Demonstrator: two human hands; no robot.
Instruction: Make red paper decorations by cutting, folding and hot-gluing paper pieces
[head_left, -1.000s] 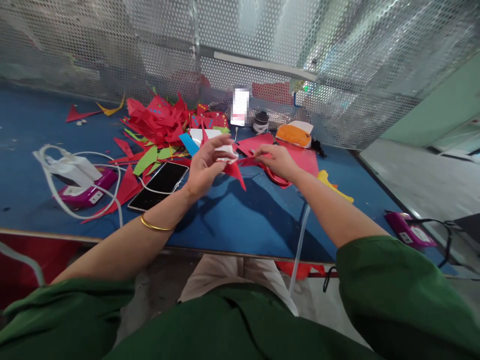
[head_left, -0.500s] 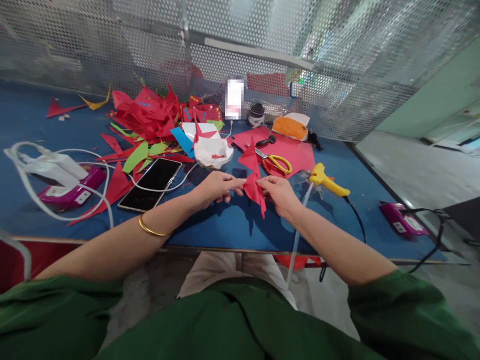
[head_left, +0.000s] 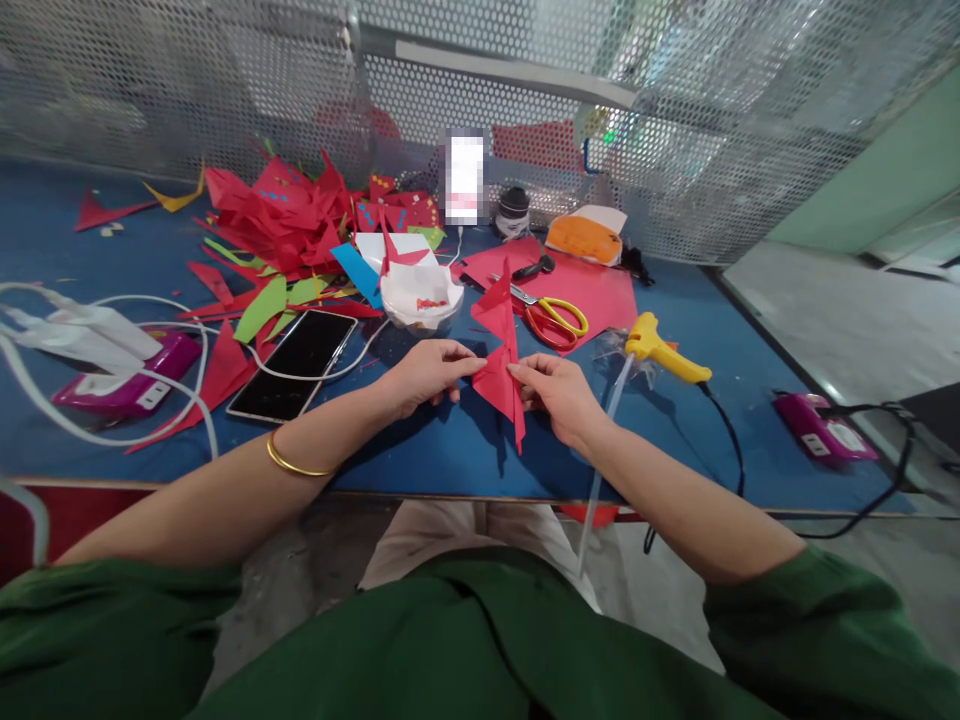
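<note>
My left hand (head_left: 427, 372) and right hand (head_left: 559, 392) pinch the folded red paper piece (head_left: 501, 362) between them at its middle, fingertips pressed on it from either side, just over the blue table (head_left: 450, 450). Long axis runs near to far, pointed both ends. Yellow-handled scissors (head_left: 551, 320) and yellow glue gun (head_left: 660, 348) lie beyond right; white paper bowl (head_left: 420, 292) farther left.

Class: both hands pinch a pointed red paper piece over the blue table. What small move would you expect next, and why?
Probably pressing a crease: the left hand and right hand pinch the red paper piece at its middle from opposite sides.
</note>
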